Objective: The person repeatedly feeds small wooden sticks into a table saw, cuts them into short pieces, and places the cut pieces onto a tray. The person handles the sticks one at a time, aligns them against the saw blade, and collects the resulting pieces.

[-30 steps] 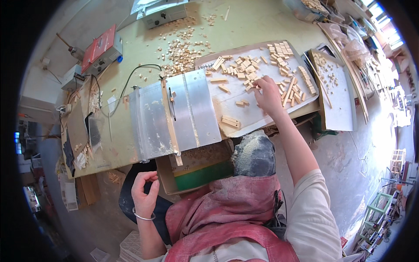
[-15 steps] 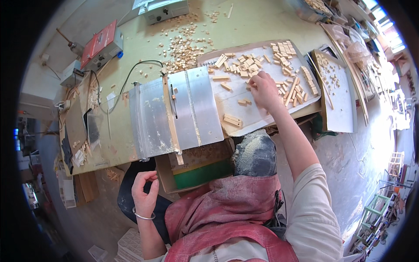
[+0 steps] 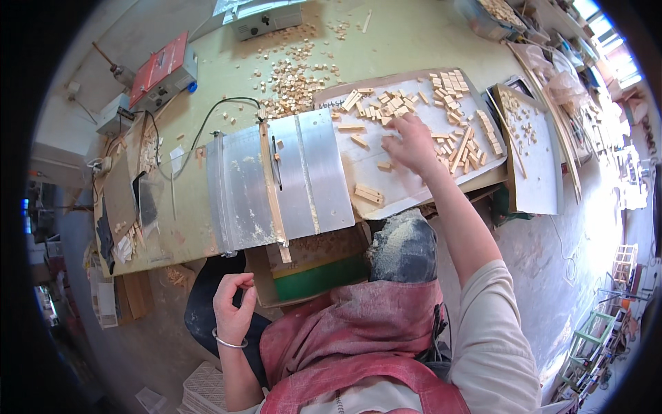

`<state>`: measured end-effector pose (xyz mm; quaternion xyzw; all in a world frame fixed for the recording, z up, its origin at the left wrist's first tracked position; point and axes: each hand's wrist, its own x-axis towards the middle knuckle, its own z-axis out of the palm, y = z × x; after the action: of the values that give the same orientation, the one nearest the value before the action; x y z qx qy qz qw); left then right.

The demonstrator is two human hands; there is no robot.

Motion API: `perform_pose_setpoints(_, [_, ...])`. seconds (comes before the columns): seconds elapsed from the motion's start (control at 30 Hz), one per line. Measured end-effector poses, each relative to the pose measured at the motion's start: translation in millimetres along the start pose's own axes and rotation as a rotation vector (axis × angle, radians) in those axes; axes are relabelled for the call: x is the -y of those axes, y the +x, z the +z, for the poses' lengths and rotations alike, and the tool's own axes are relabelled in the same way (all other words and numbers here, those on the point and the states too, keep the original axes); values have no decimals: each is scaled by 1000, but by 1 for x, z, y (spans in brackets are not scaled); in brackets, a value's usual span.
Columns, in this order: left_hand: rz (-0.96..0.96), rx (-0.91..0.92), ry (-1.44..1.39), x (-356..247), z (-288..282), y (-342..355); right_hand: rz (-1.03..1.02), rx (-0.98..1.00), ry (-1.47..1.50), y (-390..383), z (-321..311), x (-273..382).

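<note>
My right hand (image 3: pixel 412 146) is over the paper-covered board (image 3: pixel 374 183), bent fingers apart among loose wooden blocks (image 3: pixel 448 81); I see nothing held in it. Just left is a metal machine table (image 3: pixel 310 172) with a wooden strip (image 3: pixel 274 200) across it and a slot beside that. My left hand (image 3: pixel 234 307) hangs over my lap, below that table's front edge, fingers curled toward the thumb; whatever they may hold is hidden.
Small wood cubes (image 3: pixel 289 83) lie heaped behind the machine. A red-topped box (image 3: pixel 157 69) and grey device (image 3: pixel 262 21) sit at the back, near cables. At right are a tray (image 3: pixel 534 186) and long strips (image 3: pixel 571 172). An open box (image 3: pixel 317 279) sits below the bench.
My right hand has shifted a little leftward over the blocks, its fingers reaching further left. My left hand stays curled in about the same place.
</note>
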<state>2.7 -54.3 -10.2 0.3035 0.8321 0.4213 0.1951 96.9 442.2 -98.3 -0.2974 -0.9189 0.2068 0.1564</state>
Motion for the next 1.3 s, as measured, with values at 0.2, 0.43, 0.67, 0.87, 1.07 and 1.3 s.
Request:
perform_pose_setpoints(0.2, [-8,0,12,0,-2,-2,105,148,-167,10,-9,-3])
perform_pose_setpoints(0.43, [-2,13,19,3,2,1,91,169,-208,8,-17,-13])
perform_pose_setpoints(0.67, [17,7,42,6,2,2,87,260,-216,1,-25,-13])
perform_pose_setpoints(0.87, [-8,22,41,7,2,1,26,115,-158,7,-24,-9])
perform_pose_setpoints(1.07, [17,16,42,5,5,4,-10,69,-111,29,3,-9])
perform_pose_setpoints(1.3, [19,18,50,13,4,0,-34,38,-123,25,5,-9])
